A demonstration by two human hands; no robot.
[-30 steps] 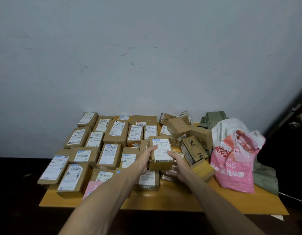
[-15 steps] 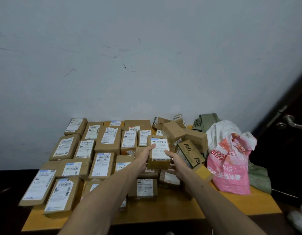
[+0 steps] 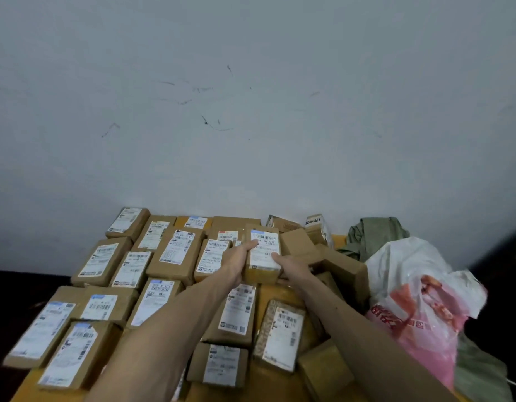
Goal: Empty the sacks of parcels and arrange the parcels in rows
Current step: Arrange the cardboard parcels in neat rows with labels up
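Item: one labelled parcel (image 3: 264, 250), held in both hands.
The left hand (image 3: 236, 264) and right hand (image 3: 291, 269) grip its sides, label up, over the far part of the surface (image 3: 275, 294). Rows of parcels (image 3: 129, 271) lie to the left. Unsorted boxes (image 3: 346, 271), a pink-and-white bag (image 3: 425, 300) and a green sack (image 3: 372, 236) lie to the right.

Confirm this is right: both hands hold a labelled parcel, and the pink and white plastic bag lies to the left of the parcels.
One detail is wrong. The head view shows the pink and white plastic bag to the right of the parcels, not the left. The rest stands: the left hand and the right hand both hold the labelled parcel.
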